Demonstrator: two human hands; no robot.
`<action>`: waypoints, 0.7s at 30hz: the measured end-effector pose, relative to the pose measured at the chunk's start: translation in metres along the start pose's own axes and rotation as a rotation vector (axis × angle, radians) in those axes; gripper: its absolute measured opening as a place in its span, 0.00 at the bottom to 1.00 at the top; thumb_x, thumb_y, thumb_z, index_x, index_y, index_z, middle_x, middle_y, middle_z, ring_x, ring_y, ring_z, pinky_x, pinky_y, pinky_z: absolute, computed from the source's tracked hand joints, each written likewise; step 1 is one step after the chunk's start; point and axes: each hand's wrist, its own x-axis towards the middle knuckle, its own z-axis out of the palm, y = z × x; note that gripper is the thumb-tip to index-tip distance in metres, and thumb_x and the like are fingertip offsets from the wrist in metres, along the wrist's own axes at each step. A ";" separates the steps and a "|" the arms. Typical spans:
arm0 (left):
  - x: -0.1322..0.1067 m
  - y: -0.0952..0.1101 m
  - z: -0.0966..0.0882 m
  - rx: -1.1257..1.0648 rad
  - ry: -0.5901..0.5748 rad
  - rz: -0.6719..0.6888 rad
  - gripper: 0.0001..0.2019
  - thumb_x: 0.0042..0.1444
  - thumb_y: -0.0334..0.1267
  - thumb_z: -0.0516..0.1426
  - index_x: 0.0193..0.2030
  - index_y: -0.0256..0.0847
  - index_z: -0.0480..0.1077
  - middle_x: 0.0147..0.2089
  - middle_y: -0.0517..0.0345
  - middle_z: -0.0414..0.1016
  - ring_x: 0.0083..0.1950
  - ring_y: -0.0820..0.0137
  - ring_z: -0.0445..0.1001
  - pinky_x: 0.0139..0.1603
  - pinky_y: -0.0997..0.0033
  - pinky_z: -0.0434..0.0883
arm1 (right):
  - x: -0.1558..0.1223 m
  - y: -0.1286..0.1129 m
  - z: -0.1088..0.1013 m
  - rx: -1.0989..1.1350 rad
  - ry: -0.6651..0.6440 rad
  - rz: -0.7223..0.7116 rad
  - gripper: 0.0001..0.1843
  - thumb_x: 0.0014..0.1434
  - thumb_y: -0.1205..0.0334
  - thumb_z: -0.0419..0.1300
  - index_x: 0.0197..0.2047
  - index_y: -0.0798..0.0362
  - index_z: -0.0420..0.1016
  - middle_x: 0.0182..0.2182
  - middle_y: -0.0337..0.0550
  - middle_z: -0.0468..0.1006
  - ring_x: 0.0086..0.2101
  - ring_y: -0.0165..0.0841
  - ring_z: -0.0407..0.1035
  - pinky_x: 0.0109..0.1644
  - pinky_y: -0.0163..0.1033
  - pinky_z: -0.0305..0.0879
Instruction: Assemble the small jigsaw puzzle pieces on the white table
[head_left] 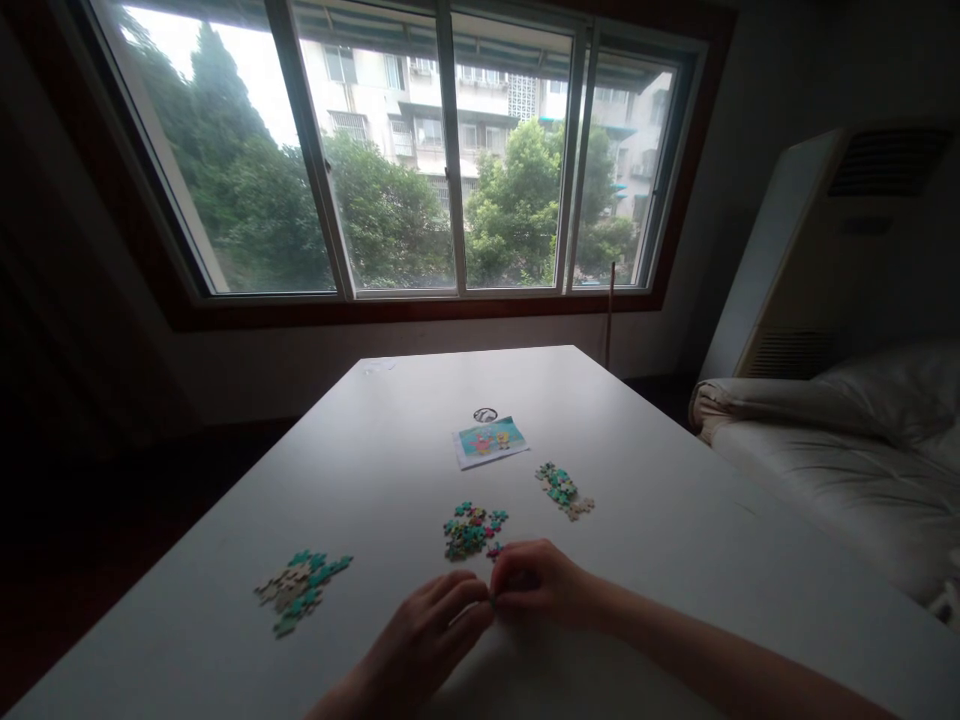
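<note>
Fingers of the left hand (pixel 439 622) and right hand (pixel 537 580) meet tip to tip by the near edge of the white table (pixel 390 440), maybe pinching a tiny piece. The middle pile of puzzle pieces (pixel 472 530) lies just past them. A left pile (pixel 300 590) and right pile (pixel 564 490) lie to the sides, with a picture card (pixel 490 441) beyond, toward the big window (pixel 390 150).

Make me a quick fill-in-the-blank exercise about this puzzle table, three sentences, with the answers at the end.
1. The puzzle pieces on the white table lie in ___ separate piles.
2. The left hand and the right hand meet at the near edge of the ___ one.
3. The picture card lies between the piles and the ___.
Missing words: three; middle; window.
</note>
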 end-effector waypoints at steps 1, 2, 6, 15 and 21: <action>-0.001 0.000 0.001 0.004 -0.008 -0.006 0.06 0.64 0.31 0.49 0.36 0.37 0.65 0.32 0.56 0.70 0.34 0.73 0.69 0.34 0.76 0.69 | 0.000 0.000 0.000 -0.002 -0.001 -0.002 0.11 0.50 0.58 0.64 0.30 0.59 0.77 0.25 0.37 0.69 0.25 0.25 0.62 0.29 0.30 0.57; -0.001 -0.001 0.001 0.011 -0.016 -0.008 0.06 0.64 0.31 0.49 0.36 0.37 0.65 0.32 0.56 0.70 0.34 0.73 0.69 0.33 0.75 0.69 | 0.000 -0.001 -0.001 -0.002 -0.004 -0.004 0.11 0.50 0.57 0.64 0.30 0.59 0.77 0.25 0.37 0.69 0.26 0.25 0.62 0.29 0.30 0.58; -0.004 -0.002 0.004 0.036 -0.038 -0.010 0.06 0.64 0.32 0.49 0.36 0.37 0.65 0.31 0.58 0.69 0.33 0.72 0.67 0.32 0.74 0.67 | 0.001 -0.004 -0.001 -0.019 -0.006 -0.034 0.14 0.53 0.54 0.62 0.30 0.58 0.78 0.25 0.39 0.70 0.27 0.27 0.64 0.31 0.32 0.60; -0.003 0.000 0.003 0.087 -0.044 -0.023 0.05 0.63 0.31 0.50 0.35 0.38 0.65 0.30 0.59 0.67 0.30 0.73 0.65 0.29 0.74 0.62 | 0.001 -0.002 0.000 -0.073 0.001 -0.059 0.16 0.53 0.51 0.62 0.29 0.57 0.78 0.25 0.40 0.72 0.26 0.27 0.65 0.33 0.33 0.63; -0.003 -0.001 0.002 0.101 -0.058 -0.013 0.07 0.64 0.33 0.48 0.36 0.39 0.65 0.30 0.58 0.67 0.30 0.73 0.65 0.28 0.75 0.62 | 0.002 0.001 0.000 -0.094 -0.007 -0.087 0.13 0.53 0.54 0.63 0.29 0.57 0.78 0.25 0.40 0.72 0.28 0.28 0.66 0.34 0.33 0.63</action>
